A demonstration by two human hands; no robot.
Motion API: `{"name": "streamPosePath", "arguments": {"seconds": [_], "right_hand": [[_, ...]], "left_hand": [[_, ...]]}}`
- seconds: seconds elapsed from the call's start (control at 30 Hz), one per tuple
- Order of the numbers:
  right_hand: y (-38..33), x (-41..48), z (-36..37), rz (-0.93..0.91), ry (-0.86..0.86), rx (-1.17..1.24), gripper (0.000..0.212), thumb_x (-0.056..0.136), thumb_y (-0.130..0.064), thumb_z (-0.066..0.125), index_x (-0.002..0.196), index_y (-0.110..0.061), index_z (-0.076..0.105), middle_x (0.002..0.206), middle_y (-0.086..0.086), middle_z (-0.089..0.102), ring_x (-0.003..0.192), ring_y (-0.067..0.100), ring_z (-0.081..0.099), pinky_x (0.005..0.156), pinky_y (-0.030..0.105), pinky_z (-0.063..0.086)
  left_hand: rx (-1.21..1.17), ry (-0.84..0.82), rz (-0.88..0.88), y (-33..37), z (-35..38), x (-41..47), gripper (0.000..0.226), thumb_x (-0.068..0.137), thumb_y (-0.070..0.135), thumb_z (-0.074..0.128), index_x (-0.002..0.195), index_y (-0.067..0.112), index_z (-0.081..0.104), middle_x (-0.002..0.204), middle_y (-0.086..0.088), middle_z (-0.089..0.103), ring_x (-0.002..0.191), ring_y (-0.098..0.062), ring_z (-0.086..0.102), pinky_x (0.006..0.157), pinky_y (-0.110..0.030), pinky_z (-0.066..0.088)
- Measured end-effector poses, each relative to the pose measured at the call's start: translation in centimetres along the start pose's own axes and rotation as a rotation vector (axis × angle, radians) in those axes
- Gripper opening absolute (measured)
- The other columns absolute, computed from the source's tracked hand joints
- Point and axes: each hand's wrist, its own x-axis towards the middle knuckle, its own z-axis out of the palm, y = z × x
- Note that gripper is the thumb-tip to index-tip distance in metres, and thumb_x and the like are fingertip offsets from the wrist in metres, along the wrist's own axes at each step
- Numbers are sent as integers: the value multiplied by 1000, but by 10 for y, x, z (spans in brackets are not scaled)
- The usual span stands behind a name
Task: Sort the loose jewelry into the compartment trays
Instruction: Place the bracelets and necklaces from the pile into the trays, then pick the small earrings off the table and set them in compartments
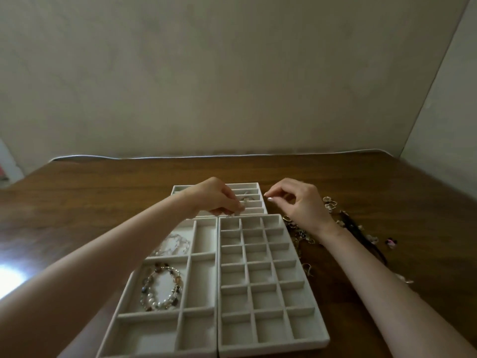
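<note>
Three pale grey compartment trays lie on the wooden table. The far tray (254, 186) has long slots and a small piece (245, 199) lies in one slot. My left hand (215, 198) hovers over its near edge, fingertips pinched on something small that I cannot make out. My right hand (300, 202) is raised beside that tray with fingers loosely curled, and nothing shows in it. The grid tray (260, 344) with many small cells sits near right. The left tray (121, 316) holds a beaded bracelet (161, 288) and a clear bead bracelet (173, 245).
A pile of loose jewelry (333, 223) lies on the table to the right of the trays, partly under my right wrist, with a small pink piece (391, 242) farther right. A wall stands behind the table's far edge (232, 156).
</note>
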Motion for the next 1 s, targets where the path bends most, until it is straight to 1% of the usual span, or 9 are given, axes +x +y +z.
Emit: {"name": "streamPosePath", "arguments": {"seconds": [0.2,0.33,0.4,0.5,0.6,0.73,0.83,0.93,1.0], "right_hand": [[11,-4,-3,131,81,-17,9,85,-7,66,89,-14,70,82,-4,69,72,8,65,66,35,58],[10,-4,-5,167,143,-14,11,87,-5,62,91,-13,69,75,-3,68,63,6,64,60,28,58],[10,-4,-6,177,170,-6,12,88,-4,62,92,-13,69,75,-3,68,62,5,64,58,24,56],[12,-3,-9,183,207,-8,12,88,-4,62,93,-12,69,75,-2,68,62,5,64,58,22,56],[13,-3,-10,188,220,-21,11,88,-5,61,93,-12,69,76,-2,68,63,6,64,58,24,56],[12,-3,-11,201,229,-16,12,89,-6,61,94,-13,69,76,-2,68,63,6,64,58,22,56],[12,-3,-12,199,234,-20,12,89,-6,60,94,-13,69,76,-2,68,63,5,64,58,20,55],[12,-3,-12,200,232,-21,11,89,-6,60,94,-12,69,76,-2,68,64,6,64,59,21,55],[12,-3,-13,199,237,-19,11,89,-6,60,94,-12,69,76,-3,67,64,5,64,59,21,55]], "left_hand": [[1,116,-143,-39,-25,-22,11,78,12,73,70,9,66,49,4,63,40,-1,52,41,-13,41],[7,111,-206,-49,-21,-31,12,82,6,68,86,9,57,45,2,62,36,-3,54,37,-14,41],[31,103,-186,-48,-16,-34,20,83,5,67,99,10,55,51,0,63,37,-3,55,38,-14,42],[138,79,-106,-42,-10,-37,22,84,8,66,101,15,54,65,-3,63,39,0,55,42,-12,43],[246,64,-67,-38,-2,-36,22,82,9,69,98,15,56,70,0,63,51,-3,62,51,-18,51],[456,98,-43,-36,7,-35,24,79,16,70,102,12,61,91,-5,67,85,-22,66,79,-35,56],[592,114,-9,-32,7,-36,24,82,19,68,105,14,65,99,-1,66,92,-17,62,80,-28,51],[651,129,13,-32,7,-38,24,83,17,66,107,16,65,96,2,66,84,-12,58,74,-21,46],[686,163,22,-35,8,-39,25,84,17,64,108,18,62,100,1,67,87,-14,60,76,-25,49]]}}
